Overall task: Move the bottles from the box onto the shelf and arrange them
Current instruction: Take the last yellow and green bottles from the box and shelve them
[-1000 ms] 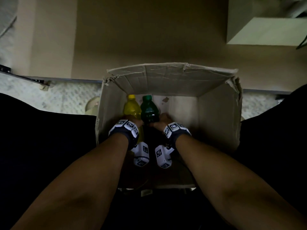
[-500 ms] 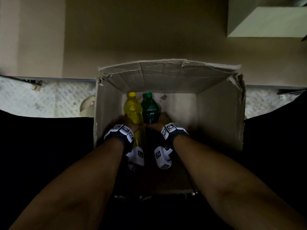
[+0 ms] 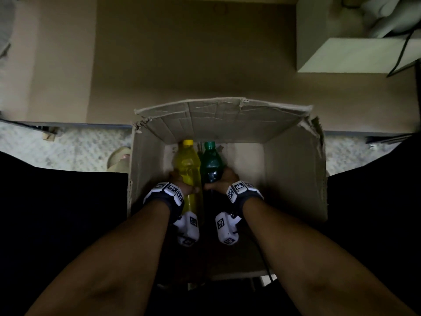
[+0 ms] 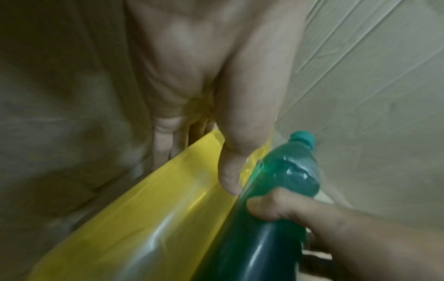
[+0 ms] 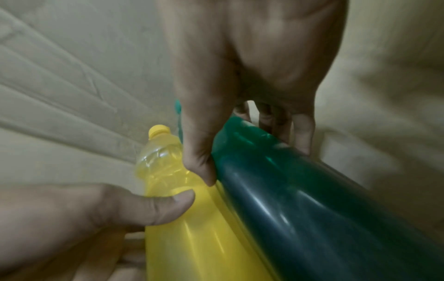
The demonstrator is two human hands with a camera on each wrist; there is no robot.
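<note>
Inside an open cardboard box (image 3: pixel 293 174) two bottles stand side by side, touching. My left hand (image 3: pixel 182 181) grips the yellow bottle (image 3: pixel 186 165) around its body; in the left wrist view the thumb lies across the yellow bottle (image 4: pixel 153 218). My right hand (image 3: pixel 222 181) grips the green bottle (image 3: pixel 211 163) with a green cap, and in the right wrist view thumb and fingers wrap the green bottle (image 5: pixel 300 199). The yellow bottle (image 5: pixel 168 167) shows its yellow cap there. Both bottle bottoms are hidden behind my wrists.
The box sits between my legs on a pale patterned floor (image 3: pixel 68 147). Beyond it runs a brown panel (image 3: pixel 193 53), with a pale box-like unit (image 3: pixel 355 53) at the upper right. A sandal (image 3: pixel 118 156) lies left of the box.
Both bottles have risen inside the box with my hands around them; their caps stand higher against the far wall. The view has shifted slightly.
</note>
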